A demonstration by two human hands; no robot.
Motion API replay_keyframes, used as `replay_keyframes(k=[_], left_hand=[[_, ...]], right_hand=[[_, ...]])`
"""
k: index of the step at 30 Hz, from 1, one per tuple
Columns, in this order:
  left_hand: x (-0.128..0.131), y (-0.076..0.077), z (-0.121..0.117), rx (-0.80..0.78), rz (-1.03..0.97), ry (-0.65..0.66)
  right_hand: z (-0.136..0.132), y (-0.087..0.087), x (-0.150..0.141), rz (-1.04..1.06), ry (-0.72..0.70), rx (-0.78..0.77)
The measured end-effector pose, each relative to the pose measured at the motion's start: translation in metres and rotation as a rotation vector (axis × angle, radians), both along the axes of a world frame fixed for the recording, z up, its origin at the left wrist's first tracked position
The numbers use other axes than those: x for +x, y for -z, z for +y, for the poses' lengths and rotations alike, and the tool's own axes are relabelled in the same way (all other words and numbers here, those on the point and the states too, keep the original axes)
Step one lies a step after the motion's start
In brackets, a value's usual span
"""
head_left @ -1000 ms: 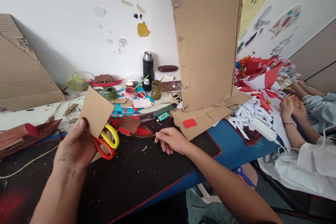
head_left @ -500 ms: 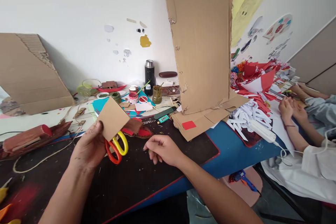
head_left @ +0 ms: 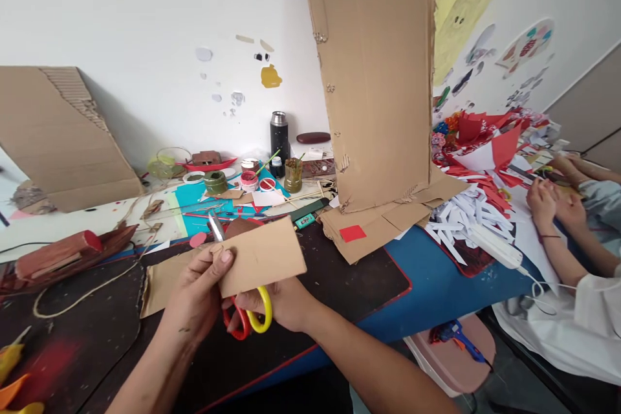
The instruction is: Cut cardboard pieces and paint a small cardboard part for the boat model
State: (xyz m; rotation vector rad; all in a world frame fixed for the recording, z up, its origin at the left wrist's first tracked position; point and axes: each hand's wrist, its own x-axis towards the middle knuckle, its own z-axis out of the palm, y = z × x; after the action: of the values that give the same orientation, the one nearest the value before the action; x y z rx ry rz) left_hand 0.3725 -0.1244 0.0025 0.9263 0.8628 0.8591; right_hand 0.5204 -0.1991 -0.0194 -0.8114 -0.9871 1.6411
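Observation:
My left hand (head_left: 201,291) pinches a small rectangular piece of cardboard (head_left: 264,255), thumb on its face. Behind and below the cardboard are scissors (head_left: 262,310) with one red and one yellow handle loop; the blade tip shows above my left fingers. My right hand (head_left: 288,304) reaches in from the right, its fingers closed at the scissor handles and partly hidden by the cardboard. Another cardboard sheet (head_left: 162,281) lies on the dark mat under my left hand.
A tall cardboard panel (head_left: 376,77) stands on the table, a red paper piece (head_left: 352,233) by its base. Paint jars (head_left: 215,182) and a flask (head_left: 279,136) stand at the back. At left lies a brown model boat (head_left: 63,255). Another person's hands (head_left: 553,204) work at right beside paper strips (head_left: 473,220).
The cardboard has turned and swung right with my left hand, showing its longer side. My right hand has moved left onto the scissor handles. The sheet on the mat has come into view.

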Motion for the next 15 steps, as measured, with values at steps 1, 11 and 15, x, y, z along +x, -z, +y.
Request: replay_keyframes(k=[1,11,15], left_hand=[[0.000,0.000,-0.003,-0.004,0.014,0.026],[-0.018,-0.025,0.017,0.219,0.003,-0.202],[-0.027,-0.033,0.036,0.345,0.020,-0.386]], right_hand=[[0.000,0.001,-0.001,-0.017,-0.054,0.008],[-0.010,0.012,0.020,0.041,0.051,-0.004],[-0.018,0.024,0.039,0.119,0.187,0.079]])
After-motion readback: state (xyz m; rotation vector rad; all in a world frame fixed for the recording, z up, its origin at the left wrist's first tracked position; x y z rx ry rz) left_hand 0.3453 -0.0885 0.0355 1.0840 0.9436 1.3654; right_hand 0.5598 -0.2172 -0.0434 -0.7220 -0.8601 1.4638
